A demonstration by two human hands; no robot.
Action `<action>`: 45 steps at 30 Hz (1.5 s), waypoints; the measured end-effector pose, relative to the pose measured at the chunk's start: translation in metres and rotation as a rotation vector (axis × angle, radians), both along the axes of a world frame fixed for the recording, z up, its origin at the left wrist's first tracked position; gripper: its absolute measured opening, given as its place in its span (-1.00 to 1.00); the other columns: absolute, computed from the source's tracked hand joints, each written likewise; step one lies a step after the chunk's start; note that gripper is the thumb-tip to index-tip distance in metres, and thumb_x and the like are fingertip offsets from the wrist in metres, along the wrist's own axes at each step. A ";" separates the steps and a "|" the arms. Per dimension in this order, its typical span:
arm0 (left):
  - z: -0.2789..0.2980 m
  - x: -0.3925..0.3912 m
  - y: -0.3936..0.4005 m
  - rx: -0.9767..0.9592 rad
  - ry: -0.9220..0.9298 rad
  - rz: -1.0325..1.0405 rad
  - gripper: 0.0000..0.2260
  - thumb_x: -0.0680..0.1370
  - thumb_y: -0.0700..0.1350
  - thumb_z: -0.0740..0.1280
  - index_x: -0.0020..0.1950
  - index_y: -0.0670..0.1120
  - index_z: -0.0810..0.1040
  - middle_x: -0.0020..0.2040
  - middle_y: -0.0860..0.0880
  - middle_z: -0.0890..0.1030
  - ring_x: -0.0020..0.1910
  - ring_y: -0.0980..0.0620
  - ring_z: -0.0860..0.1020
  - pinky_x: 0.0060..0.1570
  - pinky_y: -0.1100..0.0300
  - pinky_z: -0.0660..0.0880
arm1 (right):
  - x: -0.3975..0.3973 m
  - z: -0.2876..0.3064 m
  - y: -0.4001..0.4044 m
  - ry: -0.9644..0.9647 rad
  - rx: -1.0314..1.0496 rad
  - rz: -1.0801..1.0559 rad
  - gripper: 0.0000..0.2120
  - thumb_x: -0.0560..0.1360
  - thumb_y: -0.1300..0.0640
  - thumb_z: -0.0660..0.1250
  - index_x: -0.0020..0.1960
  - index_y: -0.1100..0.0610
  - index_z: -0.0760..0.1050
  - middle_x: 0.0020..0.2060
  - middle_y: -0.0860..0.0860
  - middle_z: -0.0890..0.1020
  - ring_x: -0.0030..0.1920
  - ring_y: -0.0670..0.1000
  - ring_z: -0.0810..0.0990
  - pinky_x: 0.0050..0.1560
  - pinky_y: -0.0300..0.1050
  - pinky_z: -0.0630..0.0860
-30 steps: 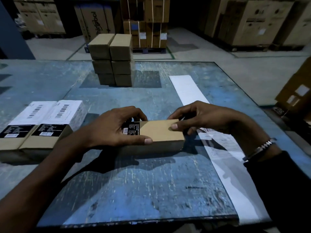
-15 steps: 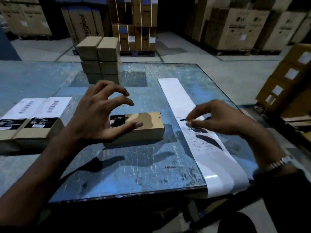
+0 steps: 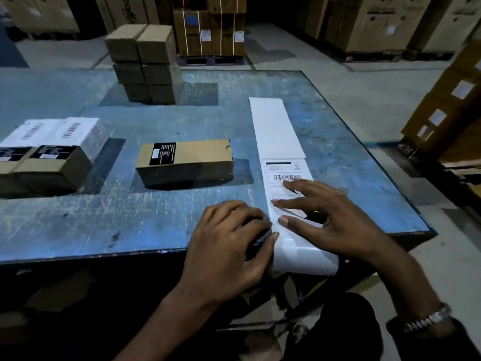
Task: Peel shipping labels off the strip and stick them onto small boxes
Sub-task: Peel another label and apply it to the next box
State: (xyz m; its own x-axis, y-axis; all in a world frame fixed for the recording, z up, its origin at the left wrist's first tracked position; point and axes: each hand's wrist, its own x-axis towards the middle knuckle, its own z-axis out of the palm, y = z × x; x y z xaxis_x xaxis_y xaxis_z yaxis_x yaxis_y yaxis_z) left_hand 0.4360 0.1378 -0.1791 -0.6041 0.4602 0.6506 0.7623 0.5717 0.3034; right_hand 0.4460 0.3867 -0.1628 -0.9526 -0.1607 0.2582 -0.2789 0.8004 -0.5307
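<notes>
A white label strip runs down the right side of the blue table and hangs over its front edge. One printed shipping label with a barcode shows on it. My right hand lies on the strip with spread, straight fingers pressing on the label. My left hand has its fingers curled at the strip's left edge, thumb tip against the paper. A small brown box with a black sticker sits apart to the left, untouched.
Two small boxes bearing white barcode labels stand at the left edge. A stack of plain brown boxes stands at the table's back. Large cartons crowd the floor at right and behind.
Both hands have left the small box. The right hand moved onto the label strip and flattened; the left hand came across to the strip's left edge near the table front.
</notes>
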 end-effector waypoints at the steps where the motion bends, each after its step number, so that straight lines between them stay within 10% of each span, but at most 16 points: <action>1: -0.004 0.008 0.002 0.050 0.017 0.015 -0.88 0.59 0.01 0.49 0.04 -0.01 0.76 0.06 0.08 0.70 0.10 -0.04 0.62 0.11 0.00 0.50 | 0.001 -0.001 0.000 0.012 0.009 0.017 -0.60 0.55 -0.41 0.33 0.30 -0.32 0.67 0.49 -0.26 0.52 0.52 -0.20 0.43 0.48 0.04 0.47; 5: -0.016 0.048 0.008 0.218 -0.051 0.024 -0.85 0.63 -0.04 0.46 -0.11 -0.03 0.72 -0.19 0.06 0.63 -0.23 0.02 0.61 -0.24 0.05 0.54 | 0.008 0.000 0.001 -0.030 -0.007 0.052 -0.66 0.52 -0.35 0.30 0.28 -0.50 0.59 0.51 -0.28 0.48 0.56 -0.21 0.37 0.51 0.15 0.41; 10: -0.043 0.067 0.018 0.465 -0.696 0.099 -0.80 0.59 0.19 0.45 0.06 0.11 0.75 -0.09 0.15 0.72 -0.21 0.12 0.69 -0.18 0.12 0.62 | 0.029 -0.002 0.001 -0.018 -0.022 0.059 -0.66 0.49 -0.33 0.36 0.26 -0.48 0.62 0.50 -0.30 0.49 0.55 -0.24 0.36 0.55 0.16 0.37; 15: -0.029 0.072 0.041 0.893 -1.214 -0.014 -0.90 0.63 -0.09 0.45 0.10 -0.06 0.74 -0.28 -0.08 0.72 -0.55 0.08 0.56 -0.52 0.34 0.35 | 0.038 -0.004 0.000 0.027 -0.046 0.060 -0.69 0.48 -0.33 0.41 0.22 -0.46 0.65 0.48 -0.29 0.51 0.52 -0.15 0.43 0.46 0.21 0.44; 45: -0.025 0.060 0.037 1.037 -1.289 -0.171 -0.86 0.58 -0.25 0.47 0.10 -0.09 0.75 -0.07 -0.12 0.79 -0.52 0.08 0.59 -0.45 0.33 0.44 | 0.043 0.003 -0.009 0.267 -0.093 0.172 -0.92 0.52 0.09 0.59 -0.01 0.08 0.81 0.00 -0.05 0.78 0.09 -0.04 0.75 0.07 0.08 0.66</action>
